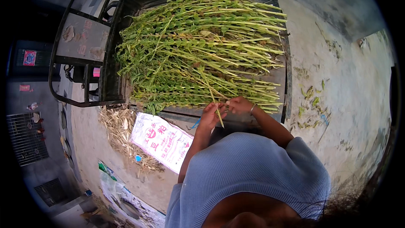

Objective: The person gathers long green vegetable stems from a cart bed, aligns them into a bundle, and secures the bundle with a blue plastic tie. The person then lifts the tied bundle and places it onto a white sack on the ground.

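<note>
Long green plant stalks (202,46) with leaves and pods along them, resembling sesame, lie in a thick layer with their cut ends to the right. At the near edge of the layer my left hand (209,116) is closed round one yellow-green stalk (221,120), whose lower end sticks out below the fingers. My right hand (240,104), a bracelet at its wrist, is close beside it with fingers pinched together. What lies in that pinch is too small to make out. A thin blue strip (195,123) shows next to my left hand.
The stalks rest on a cart bed (270,78) with a dark metal frame (54,69) at its left. A white printed sack (168,137) lies near left, beside dry husks (116,122). Leaf scraps (310,99) are scattered over the concrete floor (354,114) at right.
</note>
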`<action>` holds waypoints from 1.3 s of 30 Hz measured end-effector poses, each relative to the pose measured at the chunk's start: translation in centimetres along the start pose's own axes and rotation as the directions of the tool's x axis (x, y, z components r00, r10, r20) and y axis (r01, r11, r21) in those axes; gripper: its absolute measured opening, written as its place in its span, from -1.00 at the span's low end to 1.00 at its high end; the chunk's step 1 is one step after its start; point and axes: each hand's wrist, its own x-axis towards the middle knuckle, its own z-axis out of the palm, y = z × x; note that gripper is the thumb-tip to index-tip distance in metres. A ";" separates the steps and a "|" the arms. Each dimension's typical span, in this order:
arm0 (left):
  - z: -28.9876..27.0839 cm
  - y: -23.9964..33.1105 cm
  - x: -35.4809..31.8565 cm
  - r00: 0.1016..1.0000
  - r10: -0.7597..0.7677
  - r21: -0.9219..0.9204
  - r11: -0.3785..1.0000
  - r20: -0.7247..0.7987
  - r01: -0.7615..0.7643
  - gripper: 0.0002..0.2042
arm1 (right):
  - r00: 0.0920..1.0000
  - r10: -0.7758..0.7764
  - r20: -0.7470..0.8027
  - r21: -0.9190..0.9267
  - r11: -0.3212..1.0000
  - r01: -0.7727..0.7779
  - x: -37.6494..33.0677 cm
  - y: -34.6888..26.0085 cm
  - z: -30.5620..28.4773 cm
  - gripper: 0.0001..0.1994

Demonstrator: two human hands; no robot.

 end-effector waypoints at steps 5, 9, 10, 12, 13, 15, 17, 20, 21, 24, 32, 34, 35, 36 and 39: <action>-4.0 0.2 0.1 0.988 0.013 -0.027 1.000 0.151 -0.009 -0.91 | 0.894 -0.318 -0.315 -0.883 0.445 -0.153 4.0 3.1 -1.2 -0.46; -5.1 -0.1 -0.7 0.998 0.042 -0.007 0.999 0.054 -0.042 -0.92 | 0.873 -0.350 -0.340 -0.923 0.299 -0.240 5.8 3.6 0.8 -0.50; -4.8 -0.1 -0.7 0.998 0.047 0.019 0.999 0.033 -0.048 -0.90 | 0.915 -0.260 -0.308 -0.918 0.334 -0.214 6.9 4.4 0.5 -0.50; -4.7 -0.1 -0.9 0.999 0.042 0.040 0.998 0.009 -0.042 -0.87 | 0.973 -0.072 -0.219 -0.897 0.408 -0.171 9.2 5.4 -0.8 -0.50; -4.8 -0.4 -0.7 0.999 0.032 0.030 0.999 0.008 -0.033 -0.86 | 0.982 -0.059 -0.178 -0.905 0.402 -0.140 9.5 5.2 -1.3 -0.51; -5.3 -1.1 -0.3 1.000 -0.011 -0.005 1.000 0.007 0.011 -0.86 | 0.994 -0.032 -0.101 -0.915 0.394 -0.081 9.6 4.6 -2.4 -0.53; -5.9 -1.8 0.2 0.997 -0.080 -0.054 0.995 0.008 0.080 -0.86 | 0.996 -0.068 -0.055 -0.902 0.432 -0.020 9.1 3.9 -2.7 -0.62; -5.4 -2.3 0.4 0.989 -0.147 -0.048 0.988 0.002 0.147 -0.84 | 0.998 -0.048 -0.028 -0.853 0.522 0.001 8.7 3.5 -2.8 -0.70; -5.2 -2.3 0.4 0.989 -0.146 -0.044 0.988 -0.003 0.146 -0.83 | 0.994 -0.026 -0.108 -0.865 0.494 -0.082 8.7 3.2 -2.1 -0.71; -5.3 -2.6 0.4 0.991 -0.136 -0.035 0.990 -0.015 0.135 -0.79 | 0.952 -0.058 -0.299 -0.863 0.443 -0.244 9.2 3.8 0.3 -0.70; -6.8 -3.9 0.8 0.993 -0.089 -0.019 0.996 -0.073 0.088 -0.70 | 0.973 -0.196 0.126 -0.544 0.806 0.233 7.0 3.0 -0.9 -0.78; -5.0 -4.4 0.8 0.993 -0.067 -0.017 0.998 -0.094 0.065 -0.62 | 0.974 -0.127 0.190 -0.091 0.985 0.146 4.9 1.9 -1.1 -0.83; -4.0 -4.6 0.7 0.993 -0.057 -0.016 0.998 -0.105 0.055 -0.59 | 0.967 -0.107 0.232 0.148 0.986 0.074 3.9 1.4 -1.0 -0.84; -3.1 -4.6 0.8 0.999 -0.048 -0.051 0.998 -0.021 0.047 -0.58 | 0.970 -0.131 0.206 0.156 0.983 0.100 2.8 0.6 -0.9 -0.85; -1.0 -4.2 0.9 0.977 -0.052 -0.123 0.989 0.206 0.079 -0.59 | 0.976 -0.145 0.162 0.283 0.954 0.095 1.1 0.2 0.0 -0.87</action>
